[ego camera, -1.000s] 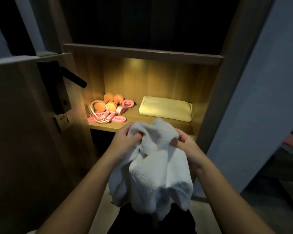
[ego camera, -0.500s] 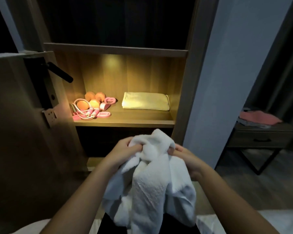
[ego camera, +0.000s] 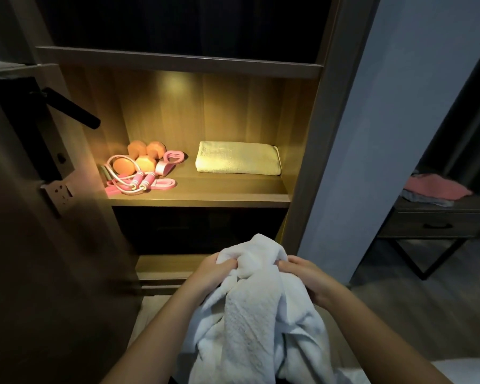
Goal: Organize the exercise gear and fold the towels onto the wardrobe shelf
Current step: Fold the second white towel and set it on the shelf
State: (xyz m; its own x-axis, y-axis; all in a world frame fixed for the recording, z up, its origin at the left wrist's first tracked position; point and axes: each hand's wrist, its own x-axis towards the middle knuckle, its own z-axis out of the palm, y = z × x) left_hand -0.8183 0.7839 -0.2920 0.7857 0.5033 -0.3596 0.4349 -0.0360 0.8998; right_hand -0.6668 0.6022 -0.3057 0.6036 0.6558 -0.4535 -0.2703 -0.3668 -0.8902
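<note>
where it hangs low, white towel [ego camera: 250, 322] cropped

The left forearm [ego camera: 161, 328] and the right forearm [ego camera: 372, 328] are showing bare along their whole visible length. The left hand [ego camera: 214, 270] and the right hand [ego camera: 302, 275] are showing uncovered. Dim lighting is hiding finer surface detail.

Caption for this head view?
Left hand and right hand grip a white towel before a shelf holding exercise gear and folded towel.
</note>
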